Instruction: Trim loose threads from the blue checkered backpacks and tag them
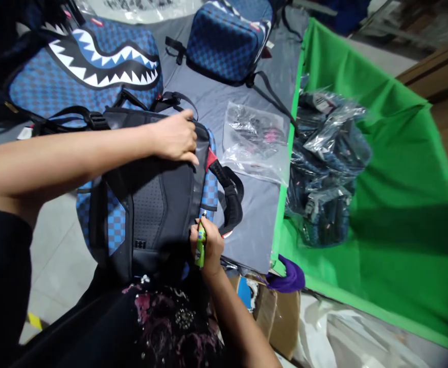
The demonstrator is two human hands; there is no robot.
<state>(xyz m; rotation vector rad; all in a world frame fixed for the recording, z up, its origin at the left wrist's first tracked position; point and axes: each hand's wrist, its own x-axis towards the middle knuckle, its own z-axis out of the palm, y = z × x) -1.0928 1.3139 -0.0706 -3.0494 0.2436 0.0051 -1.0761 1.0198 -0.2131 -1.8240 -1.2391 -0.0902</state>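
Observation:
A backpack (147, 204) with a black padded back panel and blue-and-black checked sides leans between my body and the table edge, its back toward me. My left hand (175, 137) lies across its upper part, fingers curled down and closed on the black fabric near the edge. Lower down at the right side, my right hand (210, 245) is wrapped round a small lime-green tube (200, 244) with a pale tip pointing up at the checked side. A black padded strap (231, 204) loops out beside that hand.
On the grey-covered table (246, 220) lie a shark-mouth checked backpack (104, 66), another checked backpack (227, 41) and a clear plastic bag (256, 138). At right, a green fabric bin (392, 214) holds plastic-wrapped backpacks (323, 168). Below are a purple cloth (288, 276) and a cardboard box (283, 322).

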